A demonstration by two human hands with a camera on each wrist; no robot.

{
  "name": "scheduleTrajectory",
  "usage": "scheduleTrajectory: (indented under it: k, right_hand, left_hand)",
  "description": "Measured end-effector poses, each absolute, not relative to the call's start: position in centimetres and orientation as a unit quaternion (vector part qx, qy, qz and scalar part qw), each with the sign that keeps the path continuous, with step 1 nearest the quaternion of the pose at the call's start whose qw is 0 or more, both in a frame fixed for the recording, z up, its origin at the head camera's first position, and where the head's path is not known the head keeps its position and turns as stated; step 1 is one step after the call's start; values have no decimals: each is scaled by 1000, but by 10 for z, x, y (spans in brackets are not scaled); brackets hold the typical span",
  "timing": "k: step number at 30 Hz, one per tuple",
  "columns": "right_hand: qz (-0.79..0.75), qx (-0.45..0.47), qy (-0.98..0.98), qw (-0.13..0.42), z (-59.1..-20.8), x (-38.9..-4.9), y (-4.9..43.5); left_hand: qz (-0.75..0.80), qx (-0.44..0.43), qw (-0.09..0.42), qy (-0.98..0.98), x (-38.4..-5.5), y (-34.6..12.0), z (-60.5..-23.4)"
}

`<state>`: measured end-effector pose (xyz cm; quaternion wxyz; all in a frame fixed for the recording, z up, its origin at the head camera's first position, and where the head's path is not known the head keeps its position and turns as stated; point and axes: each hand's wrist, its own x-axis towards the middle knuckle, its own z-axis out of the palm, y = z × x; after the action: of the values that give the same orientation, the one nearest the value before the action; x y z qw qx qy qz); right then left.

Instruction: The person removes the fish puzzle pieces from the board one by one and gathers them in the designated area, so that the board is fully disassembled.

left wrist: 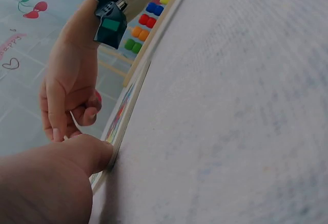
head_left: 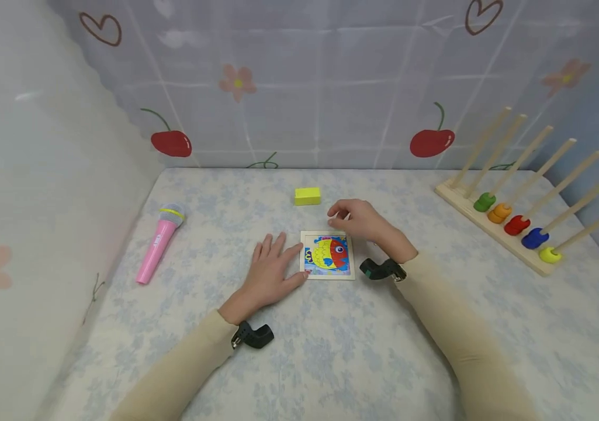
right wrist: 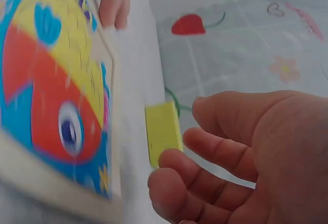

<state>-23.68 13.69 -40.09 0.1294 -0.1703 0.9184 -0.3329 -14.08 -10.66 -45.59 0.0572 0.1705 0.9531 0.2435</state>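
A square fish puzzle (head_left: pixel 328 255) in a pale wooden frame lies flat on the table; its picture shows a yellow and red fish. A pale patch near its upper left corner shows no picture. My left hand (head_left: pixel 270 275) lies spread at the puzzle's left side, thumb and index finger touching the frame. In the left wrist view the left thumb (left wrist: pixel 92 152) presses on the frame's edge. My right hand (head_left: pixel 359 221) hovers by the upper right corner with loosely curled fingers (right wrist: pixel 169 193); I see nothing held in it. Behind the puzzle lies a yellow block (head_left: pixel 307 196).
A pink toy microphone (head_left: pixel 159 242) lies on the left of the table. At the right stands a wooden peg rack (head_left: pixel 504 228) with coloured beads on upright rods. A patterned curtain (head_left: pixel 299 88) hangs along the table's back edge.
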Motion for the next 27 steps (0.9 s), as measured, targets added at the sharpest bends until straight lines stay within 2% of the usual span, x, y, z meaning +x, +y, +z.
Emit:
scheduleTrajectory:
  k: [12, 27]
  right_hand:
    - [-311, -200, 911, 183, -407, -229, 120]
    - [-242, -239, 923, 183, -412, -227, 115]
  left_hand:
    - [240, 175, 56, 953, -141, -108, -456]
    - [249, 178, 44, 951, -139, -108, -455]
